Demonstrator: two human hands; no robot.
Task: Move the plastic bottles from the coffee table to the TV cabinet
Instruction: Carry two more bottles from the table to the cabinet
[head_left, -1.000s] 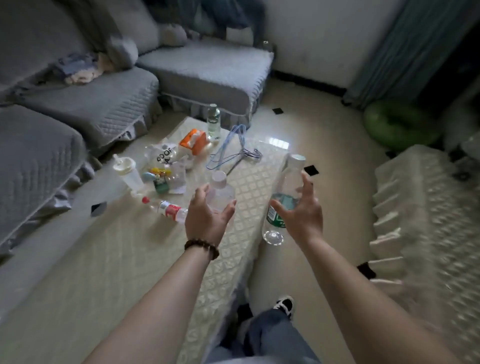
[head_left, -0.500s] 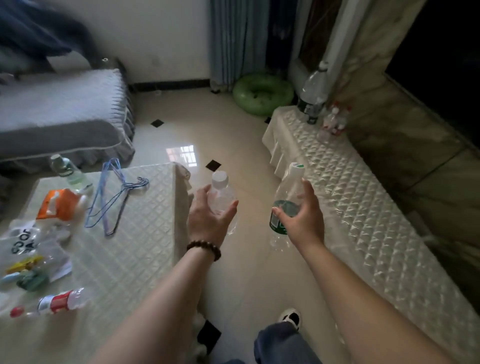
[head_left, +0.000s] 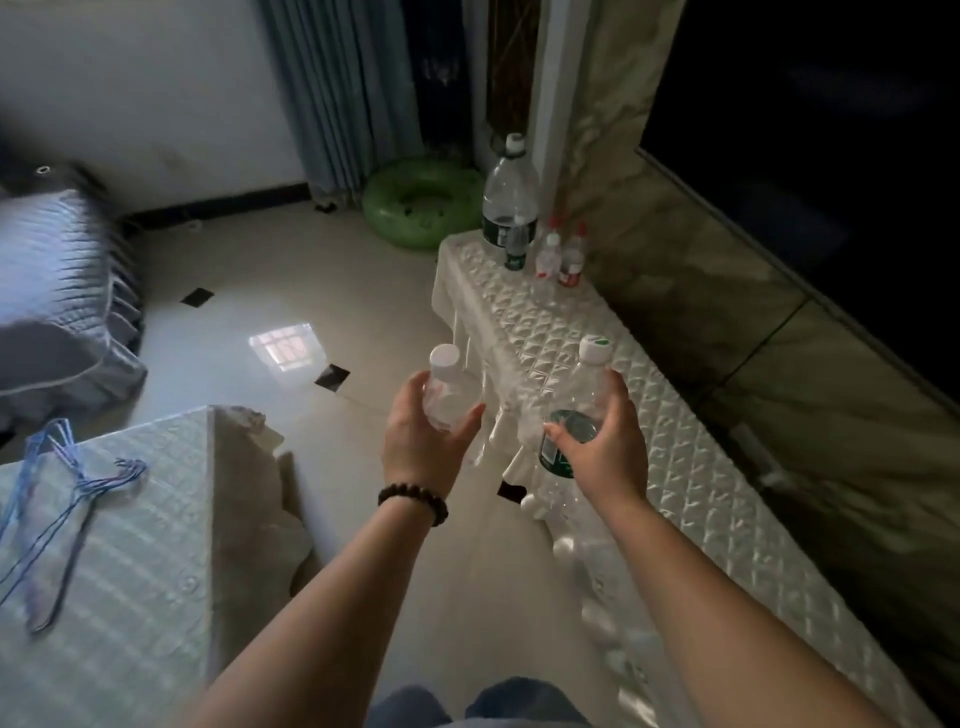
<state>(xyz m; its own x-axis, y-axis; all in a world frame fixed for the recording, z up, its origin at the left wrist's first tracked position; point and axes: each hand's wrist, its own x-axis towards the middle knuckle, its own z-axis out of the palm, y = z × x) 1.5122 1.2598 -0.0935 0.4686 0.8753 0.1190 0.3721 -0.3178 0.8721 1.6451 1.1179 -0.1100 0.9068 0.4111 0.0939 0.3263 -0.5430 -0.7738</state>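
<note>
The left hand (head_left: 428, 441) is wrapped around a small clear bottle (head_left: 448, 391), and the right hand (head_left: 602, 447) is wrapped around a taller bottle with a green label (head_left: 574, 423). Both are up in the air near the edge of the TV cabinet (head_left: 691, 467). They look empty, so probably light, squashy and a bit slippery; holding the middle seems best.

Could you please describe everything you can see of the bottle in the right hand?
The bottle is clear plastic with a white cap bearing a green mark and a dark green label around its middle. It looks empty or nearly so. It is tilted, cap up and away, gripped around the middle by the right hand, in the air over the near edge of the cabinet.
</note>
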